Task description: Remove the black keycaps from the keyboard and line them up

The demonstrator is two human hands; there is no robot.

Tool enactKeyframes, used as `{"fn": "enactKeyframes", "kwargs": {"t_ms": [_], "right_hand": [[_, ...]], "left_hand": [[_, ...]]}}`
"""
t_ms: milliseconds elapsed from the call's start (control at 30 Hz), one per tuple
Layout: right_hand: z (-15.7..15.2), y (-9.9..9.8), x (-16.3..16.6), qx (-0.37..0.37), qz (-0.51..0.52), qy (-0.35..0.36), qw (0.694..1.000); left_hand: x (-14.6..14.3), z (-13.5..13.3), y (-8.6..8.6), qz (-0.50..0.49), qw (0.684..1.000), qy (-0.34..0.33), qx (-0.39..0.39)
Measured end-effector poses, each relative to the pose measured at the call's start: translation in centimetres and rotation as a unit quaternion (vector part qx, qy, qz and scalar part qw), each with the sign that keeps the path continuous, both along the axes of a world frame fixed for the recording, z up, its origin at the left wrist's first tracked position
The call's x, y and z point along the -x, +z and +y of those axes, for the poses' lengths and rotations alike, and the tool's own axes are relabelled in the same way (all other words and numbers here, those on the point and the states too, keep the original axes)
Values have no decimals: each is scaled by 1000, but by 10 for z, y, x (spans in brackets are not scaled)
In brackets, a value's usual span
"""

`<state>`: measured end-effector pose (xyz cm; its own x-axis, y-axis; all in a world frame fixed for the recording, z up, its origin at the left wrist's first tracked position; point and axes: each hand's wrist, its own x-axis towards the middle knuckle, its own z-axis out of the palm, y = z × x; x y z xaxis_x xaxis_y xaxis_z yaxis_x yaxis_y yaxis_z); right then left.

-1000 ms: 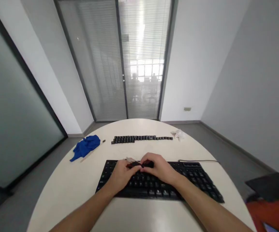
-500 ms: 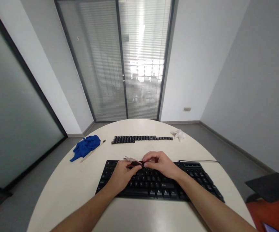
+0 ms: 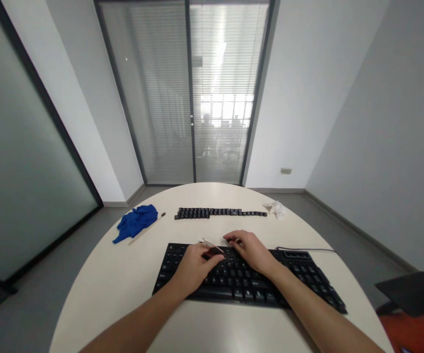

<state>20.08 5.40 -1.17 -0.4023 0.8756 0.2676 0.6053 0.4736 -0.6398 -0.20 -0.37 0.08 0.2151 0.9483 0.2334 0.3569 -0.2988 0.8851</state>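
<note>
A black keyboard [image 3: 292, 279] lies on the round white table [image 3: 123, 284] in front of me. My left hand [image 3: 193, 267] rests on its upper middle, fingers closed round a small dark tool [image 3: 213, 251] with a thin pale tip pointing up-left. My right hand [image 3: 252, 252] sits just right of it on the top key rows, fingers curled and pinched on a small dark piece that I cannot make out. A row of loose black keycaps [image 3: 219, 213] is laid out farther back on the table.
A crumpled blue cloth [image 3: 136, 221] and a thin stick [image 3: 147, 228] lie at the back left. A crumpled white tissue [image 3: 277, 209] sits at the back right. The keyboard's cable [image 3: 307, 249] runs right. A dark chair [image 3: 413, 294] stands at the right edge.
My right hand has drawn slightly apart from the left and moved toward the keyboard's top row. The view has shifted a little to the left. The left hand keeps the tool.
</note>
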Motion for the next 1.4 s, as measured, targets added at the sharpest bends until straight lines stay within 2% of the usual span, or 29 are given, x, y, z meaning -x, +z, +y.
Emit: {"fn": "enactKeyframes", "kwargs": {"t_ms": [167,367,633,1033,1400], "right_hand": [[14,0,5,-9,-43,-2,999],[50,8,26,-20,-133,-14,991],[88,9,47,-38,-150,-44,987],[87,-7,59,-73,-120,-100,985],[88,-8,64,-78,-123,-128,981]], "left_hand": [[1,-1,0,-5,1000,-5,-6],[1,0,1,-9,1000,-10,0],[2,-1,4,2,1000,-8,-5],[1,1,3,-6,1000,-10,18],[1,-1,6,4,1000,-14,12]]}}
